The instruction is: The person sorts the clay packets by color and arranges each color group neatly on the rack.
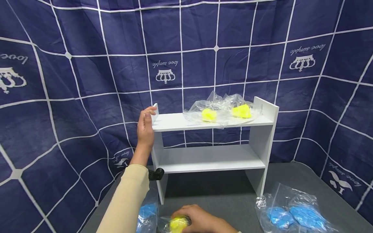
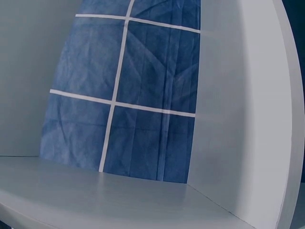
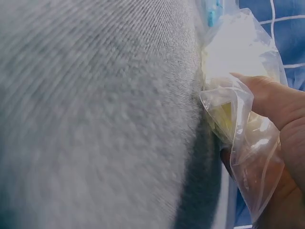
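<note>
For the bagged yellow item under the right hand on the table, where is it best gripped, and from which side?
Probably from above, around the yellow lump itself: the clear bag is loose and slippery, and it lies flat on the grey table. The right hand already curls over it that way.

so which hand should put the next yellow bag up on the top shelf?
Probably the right hand: it already grips the bagged yellow piece on the table. The left hand holds the shelf at its left end, steadying it.
</note>
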A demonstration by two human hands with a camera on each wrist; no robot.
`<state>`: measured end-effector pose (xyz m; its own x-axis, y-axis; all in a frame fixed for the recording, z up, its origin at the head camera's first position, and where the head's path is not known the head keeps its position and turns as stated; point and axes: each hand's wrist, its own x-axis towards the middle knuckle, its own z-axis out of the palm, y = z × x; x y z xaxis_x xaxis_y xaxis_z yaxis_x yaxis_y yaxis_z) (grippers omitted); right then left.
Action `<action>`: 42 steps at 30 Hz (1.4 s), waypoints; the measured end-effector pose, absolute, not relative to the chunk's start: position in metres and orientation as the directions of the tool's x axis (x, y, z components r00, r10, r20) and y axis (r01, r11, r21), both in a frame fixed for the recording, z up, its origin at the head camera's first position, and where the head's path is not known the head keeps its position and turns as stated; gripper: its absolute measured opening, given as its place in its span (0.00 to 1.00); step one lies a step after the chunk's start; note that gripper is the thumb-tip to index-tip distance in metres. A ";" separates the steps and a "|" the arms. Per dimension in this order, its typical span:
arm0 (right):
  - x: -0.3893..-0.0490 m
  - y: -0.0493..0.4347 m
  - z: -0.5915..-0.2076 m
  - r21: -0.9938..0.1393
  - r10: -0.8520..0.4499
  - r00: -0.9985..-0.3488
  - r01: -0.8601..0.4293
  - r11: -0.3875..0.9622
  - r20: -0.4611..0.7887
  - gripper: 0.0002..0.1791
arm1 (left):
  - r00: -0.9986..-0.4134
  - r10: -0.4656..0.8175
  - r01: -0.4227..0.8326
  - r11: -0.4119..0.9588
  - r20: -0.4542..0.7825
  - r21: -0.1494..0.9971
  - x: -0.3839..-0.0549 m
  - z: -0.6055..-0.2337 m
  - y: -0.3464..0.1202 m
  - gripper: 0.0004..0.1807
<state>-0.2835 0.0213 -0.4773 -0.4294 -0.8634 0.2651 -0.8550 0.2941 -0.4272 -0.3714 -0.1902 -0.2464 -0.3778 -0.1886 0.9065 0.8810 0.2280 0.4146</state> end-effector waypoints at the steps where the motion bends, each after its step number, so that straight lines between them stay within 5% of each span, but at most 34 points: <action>1: -0.283 0.022 -0.475 -0.418 -0.868 -0.423 -0.860 0.293 0.261 0.28 | -0.378 -0.190 0.881 0.227 0.906 0.415 -0.372 -0.247 -0.190 0.22; 13: -0.267 0.044 -0.415 -0.344 -0.873 -0.341 -0.913 0.218 0.350 0.33 | -0.369 -0.188 0.885 0.230 0.910 0.406 -0.373 -0.247 -0.189 0.24; 25: -0.249 0.062 -0.324 -0.250 -0.830 -0.295 -0.948 0.194 0.474 0.30 | -0.381 -0.194 0.878 0.230 0.904 0.420 -0.372 -0.246 -0.189 0.15; 42: -0.247 0.073 -0.205 -0.072 -0.616 -0.280 -0.937 0.341 0.737 0.32 | -0.379 -0.203 0.884 0.210 0.903 0.418 -0.368 -0.243 -0.185 0.15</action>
<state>-0.2469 0.0734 -0.2053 -0.2805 -0.6155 0.7365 -0.9372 0.3413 -0.0717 -0.3682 -0.1852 -0.2434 -0.3787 -0.2035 0.9029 0.8839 0.2097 0.4180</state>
